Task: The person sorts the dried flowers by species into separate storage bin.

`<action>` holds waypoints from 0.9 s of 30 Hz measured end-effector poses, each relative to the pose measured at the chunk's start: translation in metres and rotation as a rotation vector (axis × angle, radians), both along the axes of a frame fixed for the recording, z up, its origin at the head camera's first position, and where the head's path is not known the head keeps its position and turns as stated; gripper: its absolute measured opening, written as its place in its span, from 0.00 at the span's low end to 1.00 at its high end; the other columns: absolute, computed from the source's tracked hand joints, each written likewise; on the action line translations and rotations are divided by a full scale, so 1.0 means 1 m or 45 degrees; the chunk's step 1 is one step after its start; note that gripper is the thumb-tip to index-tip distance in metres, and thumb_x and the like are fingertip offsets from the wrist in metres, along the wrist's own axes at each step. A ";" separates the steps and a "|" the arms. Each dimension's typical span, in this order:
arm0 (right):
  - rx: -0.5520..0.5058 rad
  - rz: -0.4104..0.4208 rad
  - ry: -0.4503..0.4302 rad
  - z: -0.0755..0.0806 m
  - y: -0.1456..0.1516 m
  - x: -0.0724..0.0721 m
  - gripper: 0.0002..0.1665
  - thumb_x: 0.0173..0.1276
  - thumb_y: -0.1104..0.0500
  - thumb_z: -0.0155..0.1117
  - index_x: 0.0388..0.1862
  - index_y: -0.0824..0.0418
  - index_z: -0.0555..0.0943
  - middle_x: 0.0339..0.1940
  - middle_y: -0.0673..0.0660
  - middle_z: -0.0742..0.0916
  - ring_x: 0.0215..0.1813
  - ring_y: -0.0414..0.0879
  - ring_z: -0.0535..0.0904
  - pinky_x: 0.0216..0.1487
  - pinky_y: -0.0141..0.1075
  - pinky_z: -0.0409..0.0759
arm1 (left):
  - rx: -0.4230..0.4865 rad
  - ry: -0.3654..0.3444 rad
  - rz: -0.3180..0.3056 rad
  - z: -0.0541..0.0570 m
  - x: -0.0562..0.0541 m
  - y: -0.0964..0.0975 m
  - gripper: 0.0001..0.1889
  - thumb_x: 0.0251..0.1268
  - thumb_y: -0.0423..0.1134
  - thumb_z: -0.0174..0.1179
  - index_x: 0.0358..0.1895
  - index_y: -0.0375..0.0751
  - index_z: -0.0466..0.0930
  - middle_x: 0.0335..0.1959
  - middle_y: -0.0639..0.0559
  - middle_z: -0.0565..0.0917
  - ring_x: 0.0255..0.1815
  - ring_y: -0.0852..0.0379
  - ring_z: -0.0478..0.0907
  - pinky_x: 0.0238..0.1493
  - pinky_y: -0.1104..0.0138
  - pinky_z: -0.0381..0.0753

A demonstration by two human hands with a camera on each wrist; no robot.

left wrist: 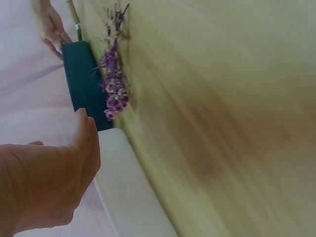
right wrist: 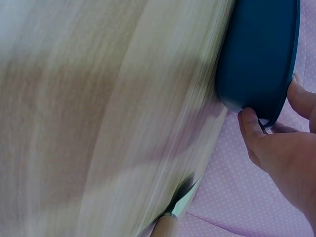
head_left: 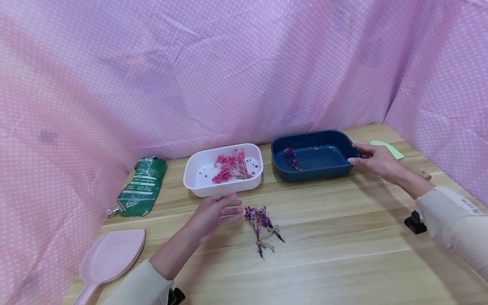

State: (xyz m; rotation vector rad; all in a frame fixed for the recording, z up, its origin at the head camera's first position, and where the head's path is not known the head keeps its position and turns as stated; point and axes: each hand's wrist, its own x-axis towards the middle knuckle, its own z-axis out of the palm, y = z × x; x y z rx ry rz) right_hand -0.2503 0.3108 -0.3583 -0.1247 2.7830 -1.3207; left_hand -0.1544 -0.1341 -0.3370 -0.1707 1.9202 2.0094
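Observation:
My right hand (head_left: 375, 161) holds the right end of a dark blue plastic tub (head_left: 316, 173), its fingers and thumb spread around the end wall. A small purple dried flower bunch (head_left: 290, 156) lies inside that tub. My left hand (head_left: 215, 214) hovers with relaxed fingers over the table in front of a white tub (head_left: 228, 186) and holds nothing. Pink-red dried flowers (head_left: 232, 165) and several dark specks lie in the white tub. Beside the left fingertips, two purple dried flower bunches (head_left: 261, 220) tied with twine rest on the table.
A green printed packet (head_left: 141, 188) with a metal clip lies at the left, behind a pink dustpan-like scoop (head_left: 112, 254). A light green blade (head_left: 386, 149) with a wooden handle (right wrist: 165, 225) lies right of the blue tub. Pink dotted cloth (head_left: 228, 76) hangs behind the wooden table.

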 end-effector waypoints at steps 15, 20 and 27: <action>-0.005 -0.012 -0.002 -0.004 0.001 -0.001 0.44 0.68 0.48 0.63 0.72 0.71 0.59 0.67 0.77 0.68 0.63 0.62 0.65 0.36 0.12 0.68 | -0.019 -0.054 -0.026 -0.014 0.019 -0.007 0.23 0.72 0.40 0.54 0.60 0.24 0.66 0.56 0.27 0.74 0.53 0.38 0.78 0.54 0.56 0.81; -0.011 -0.024 0.009 -0.003 0.000 -0.001 0.44 0.67 0.47 0.64 0.72 0.70 0.61 0.67 0.76 0.69 0.63 0.61 0.66 0.36 0.13 0.68 | -0.016 -0.095 -0.079 -0.024 0.024 -0.006 0.27 0.71 0.40 0.55 0.62 0.21 0.63 0.56 0.25 0.74 0.52 0.37 0.78 0.52 0.56 0.81; -0.007 -0.034 0.007 -0.002 -0.001 -0.002 0.44 0.67 0.47 0.64 0.72 0.70 0.61 0.66 0.76 0.69 0.61 0.60 0.66 0.36 0.14 0.69 | -0.020 -0.151 -0.121 -0.034 0.026 0.003 0.26 0.70 0.39 0.56 0.60 0.20 0.64 0.50 0.26 0.77 0.44 0.41 0.83 0.48 0.57 0.83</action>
